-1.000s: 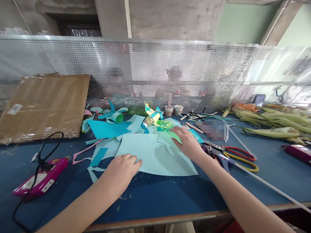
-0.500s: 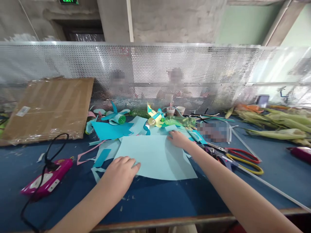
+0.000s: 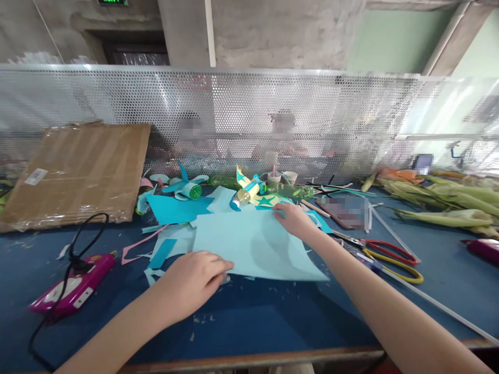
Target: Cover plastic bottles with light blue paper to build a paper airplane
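A light blue paper sheet [image 3: 253, 244] lies on the blue table [image 3: 253, 322] in front of me. My left hand [image 3: 195, 283] grips its near left corner, fingers curled on the edge. My right hand [image 3: 292, 218] holds the far right corner, and the sheet bows up slightly between both hands. Darker blue paper cut-offs [image 3: 175, 208] lie just beyond the sheet. A small plane made from a bottle [image 3: 247, 189] sits behind it, with a green plastic bottle [image 3: 288, 192] close to my right hand.
Scissors with red and yellow handles [image 3: 385, 252] lie right of my arm. A pink tool with a black cord [image 3: 70, 285] rests at the left. Wrapped cardboard [image 3: 74, 171] leans on the perforated metal screen [image 3: 249, 114]. Corn husks [image 3: 440, 200] pile up at the right.
My right hand has left the green bottle and taken the sheet's far right corner. The sheet has shifted and lifted a little. My left hand has closed on the near corner.
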`<state>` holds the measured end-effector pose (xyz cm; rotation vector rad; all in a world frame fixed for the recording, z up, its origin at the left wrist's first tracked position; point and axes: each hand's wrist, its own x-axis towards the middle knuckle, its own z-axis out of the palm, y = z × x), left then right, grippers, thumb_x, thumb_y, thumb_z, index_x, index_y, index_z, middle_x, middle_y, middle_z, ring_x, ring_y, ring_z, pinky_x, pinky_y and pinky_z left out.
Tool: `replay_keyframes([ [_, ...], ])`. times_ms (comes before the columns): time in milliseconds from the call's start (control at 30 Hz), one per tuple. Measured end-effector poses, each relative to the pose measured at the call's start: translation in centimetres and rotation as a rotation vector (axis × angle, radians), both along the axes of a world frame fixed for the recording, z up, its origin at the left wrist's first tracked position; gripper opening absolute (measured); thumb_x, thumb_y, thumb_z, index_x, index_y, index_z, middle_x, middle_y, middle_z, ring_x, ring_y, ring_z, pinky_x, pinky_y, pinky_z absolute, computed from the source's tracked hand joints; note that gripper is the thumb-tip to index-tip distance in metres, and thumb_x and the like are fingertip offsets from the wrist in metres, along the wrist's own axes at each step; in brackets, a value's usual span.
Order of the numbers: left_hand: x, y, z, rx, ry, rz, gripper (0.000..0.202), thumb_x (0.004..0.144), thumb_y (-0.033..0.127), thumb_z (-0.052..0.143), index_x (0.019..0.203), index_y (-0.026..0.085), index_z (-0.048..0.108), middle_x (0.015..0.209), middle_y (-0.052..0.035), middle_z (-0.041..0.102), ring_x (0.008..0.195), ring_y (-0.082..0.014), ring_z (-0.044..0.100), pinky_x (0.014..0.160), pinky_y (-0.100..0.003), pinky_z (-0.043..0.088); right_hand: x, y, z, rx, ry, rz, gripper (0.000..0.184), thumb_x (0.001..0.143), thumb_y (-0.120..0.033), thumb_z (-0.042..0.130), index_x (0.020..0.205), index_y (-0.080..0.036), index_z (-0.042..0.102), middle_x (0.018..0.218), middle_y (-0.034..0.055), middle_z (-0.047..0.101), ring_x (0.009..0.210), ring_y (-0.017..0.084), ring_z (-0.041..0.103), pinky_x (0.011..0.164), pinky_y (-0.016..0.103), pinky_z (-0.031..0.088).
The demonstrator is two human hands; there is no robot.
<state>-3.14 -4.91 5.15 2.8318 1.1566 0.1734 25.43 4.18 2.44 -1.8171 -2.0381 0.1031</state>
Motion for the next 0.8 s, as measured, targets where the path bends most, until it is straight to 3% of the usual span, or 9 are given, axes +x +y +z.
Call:
replay_keyframes([
  [200,1.6,-0.2,0.8,-0.132,0.03,-0.03,0.039,0.096,0.022,0.041,0.131,0.026,0.058,0.128,-0.0048,0.065,0.115,-0.0239,0.06,0.091,-0.037,0.049,2.0,1.1,0.1,0.095,0.074,-0.113,0.033,0.09,-0.017,0.043,0.114,-0.019,0.065,0.108,0.0089,0.071,0.101,0.025,0.064,0.085,0.031,0.047],
  [333,2.0,0.5,0.5,-0.23,0.043,-0.042,0.048,0.097,0.046,0.044,0.142,0.03,0.046,0.142,-0.0053,0.053,0.128,-0.0263,0.05,0.1,-0.04,0.045,2.0,1.8,0.1,0.173,0.119,-0.136,0.034,0.091,-0.018,0.039,0.116,-0.015,0.063,0.113,0.0131,0.068,0.105,0.027,0.062,0.088,0.034,0.046],
  [433,2.0,1.5,0.5,-0.266,0.095,-0.024,0.049,0.097,0.051,0.038,0.139,0.029,0.049,0.146,-0.0049,0.049,0.133,-0.0265,0.046,0.102,-0.039,0.042,1.7,2.0,0.2,0.211,0.154,-0.091,0.032,0.09,-0.019,0.042,0.111,-0.017,0.065,0.113,0.0104,0.068,0.108,0.025,0.061,0.092,0.033,0.045],
  [567,1.9,2.6,0.6,-0.203,0.116,-0.026,0.041,0.1,0.04,0.037,0.131,0.024,0.058,0.135,-0.0063,0.059,0.124,-0.0231,0.054,0.099,-0.034,0.043,1.7,1.6,0.4,0.21,0.202,-0.057,0.026,0.085,-0.016,0.048,0.1,-0.019,0.069,0.105,0.0063,0.072,0.102,0.022,0.064,0.09,0.03,0.046],
  [700,1.6,3.6,0.3,-0.095,0.175,0.076,0.042,0.099,0.039,0.038,0.128,0.019,0.06,0.129,-0.0103,0.062,0.12,-0.0271,0.055,0.099,-0.041,0.043,2.4,0.7,1.7,0.237,0.262,-0.104,0.026,0.085,-0.021,0.049,0.101,-0.019,0.069,0.104,0.0078,0.072,0.098,0.025,0.065,0.087,0.033,0.046],
  [800,1.2,4.2,-0.3,0.028,0.148,0.205,0.048,0.099,0.043,0.035,0.134,0.016,0.055,0.134,-0.015,0.056,0.127,-0.0323,0.049,0.101,-0.047,0.042,3.3,-0.2,2.7,0.24,0.332,-0.163,0.025,0.083,-0.027,0.052,0.098,-0.019,0.07,0.097,0.0084,0.073,0.091,0.026,0.066,0.082,0.035,0.048],
])
